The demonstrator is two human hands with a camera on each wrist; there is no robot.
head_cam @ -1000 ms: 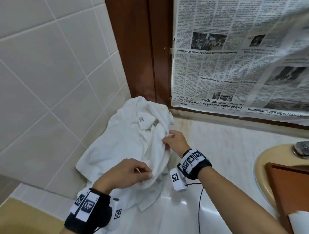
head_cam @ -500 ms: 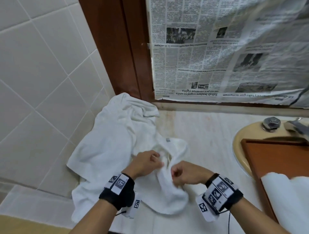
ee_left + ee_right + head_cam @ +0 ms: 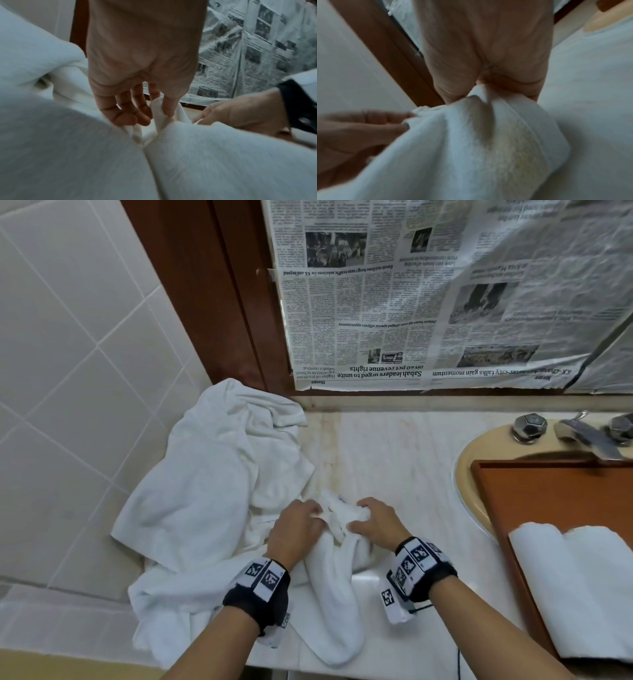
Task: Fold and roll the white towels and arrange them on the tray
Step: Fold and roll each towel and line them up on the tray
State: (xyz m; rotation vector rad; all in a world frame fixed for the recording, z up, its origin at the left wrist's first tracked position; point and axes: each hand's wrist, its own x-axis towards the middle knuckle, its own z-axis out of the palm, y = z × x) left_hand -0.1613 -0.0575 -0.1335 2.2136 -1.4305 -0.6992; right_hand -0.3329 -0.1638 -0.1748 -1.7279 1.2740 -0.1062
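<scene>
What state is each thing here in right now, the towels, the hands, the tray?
Left hand: pinches the towel's edge.
Right hand: grips the same towel.
Small towel: bunched, unfolded, held by both hands over the counter.
Large towel: crumpled against the tiled wall.
Rolled towels: lying on the tray.
Tray: resting over the sink.

Head view looks down from above onto the countertop (image 3: 394,467); both wrist views sit close (nearly touching) over the same bunched towel (image 3: 337,546).
</scene>
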